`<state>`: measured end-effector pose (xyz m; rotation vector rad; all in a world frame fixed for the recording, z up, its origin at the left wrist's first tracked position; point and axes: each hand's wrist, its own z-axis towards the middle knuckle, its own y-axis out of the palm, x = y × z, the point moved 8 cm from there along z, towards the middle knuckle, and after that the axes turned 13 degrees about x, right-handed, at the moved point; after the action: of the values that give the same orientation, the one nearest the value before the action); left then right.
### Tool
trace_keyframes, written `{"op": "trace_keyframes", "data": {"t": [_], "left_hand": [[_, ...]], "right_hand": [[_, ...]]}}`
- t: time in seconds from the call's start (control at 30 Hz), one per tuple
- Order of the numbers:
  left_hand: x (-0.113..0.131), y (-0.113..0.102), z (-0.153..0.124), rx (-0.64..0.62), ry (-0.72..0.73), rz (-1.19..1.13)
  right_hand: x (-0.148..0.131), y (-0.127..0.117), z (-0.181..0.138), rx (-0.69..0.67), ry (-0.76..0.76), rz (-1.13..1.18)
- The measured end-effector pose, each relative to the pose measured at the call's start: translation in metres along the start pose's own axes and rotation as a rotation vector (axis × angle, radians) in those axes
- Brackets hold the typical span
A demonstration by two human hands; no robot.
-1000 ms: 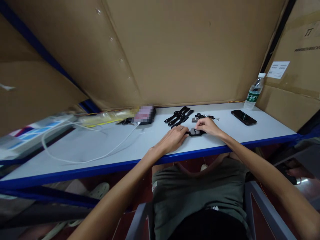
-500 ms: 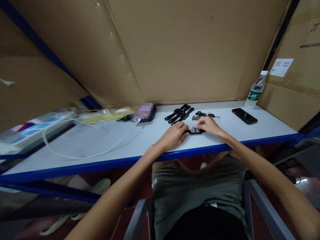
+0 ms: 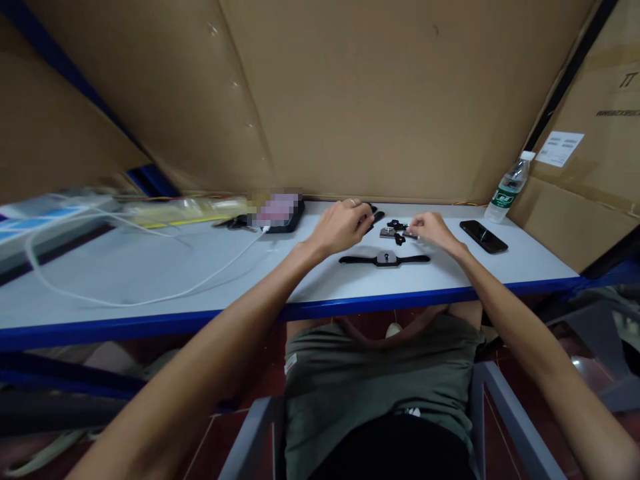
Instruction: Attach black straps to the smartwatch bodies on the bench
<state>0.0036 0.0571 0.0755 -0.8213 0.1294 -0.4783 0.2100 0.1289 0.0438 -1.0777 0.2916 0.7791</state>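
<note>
A spokeshave (image 3: pixel 387 258), with two black handles and a grey blade plate fixed by a screw, lies on the table close to its front edge. Behind it, my left hand (image 3: pixel 345 223) is closed over the black spokeshave bodies (image 3: pixel 379 217), its fingers curled onto one and hiding most of them. My right hand (image 3: pixel 433 230) reaches among small parts, with thumb and fingertips pinched together; what is between them is too small to make out. Beside those fingertips are a grey blade (image 3: pixel 387 233) and a black cap piece (image 3: pixel 399 239).
A black phone (image 3: pixel 483 237) and a water bottle (image 3: pixel 509 188) stand to the right. Leftward are a device with a blurred screen (image 3: pixel 277 212), its white cable (image 3: pixel 220 283) looping over the table (image 3: pixel 165 267), and clear plastic bags (image 3: pixel 190 212). Cardboard (image 3: pixel 370 100) walls the back.
Both hands have let go of the spokeshave, which now lies alone. My left hand has moved back onto the black bodies, my right hand back and right to the small parts.
</note>
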Motion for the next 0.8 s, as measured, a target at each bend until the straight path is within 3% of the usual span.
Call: {"op": "trace_keyframes", "data": {"t": [0.13, 0.33, 0.43, 0.6, 0.8], "left_hand": [[-0.019, 0.003, 0.013, 0.053, -0.083, 0.145], [-0.054, 0.002, -0.005, 0.06, -0.251, 0.205], [-0.06, 0.0, -0.007, 0.058, -0.304, 0.21], [-0.06, 0.001, -0.004, 0.049, -0.367, 0.156], [-0.064, 0.005, -0.006, 0.056, -0.382, 0.142]], "right_hand": [[-0.003, 0.02, -0.001, -0.044, 0.066, -0.158], [0.002, 0.029, -0.003, -0.073, 0.138, -0.199], [-0.009, 0.021, -0.008, -0.085, 0.043, -0.058], [-0.04, 0.018, -0.032, -0.232, -0.043, 0.277], [-0.06, 0.03, -0.043, -0.305, -0.084, 0.246]]}}
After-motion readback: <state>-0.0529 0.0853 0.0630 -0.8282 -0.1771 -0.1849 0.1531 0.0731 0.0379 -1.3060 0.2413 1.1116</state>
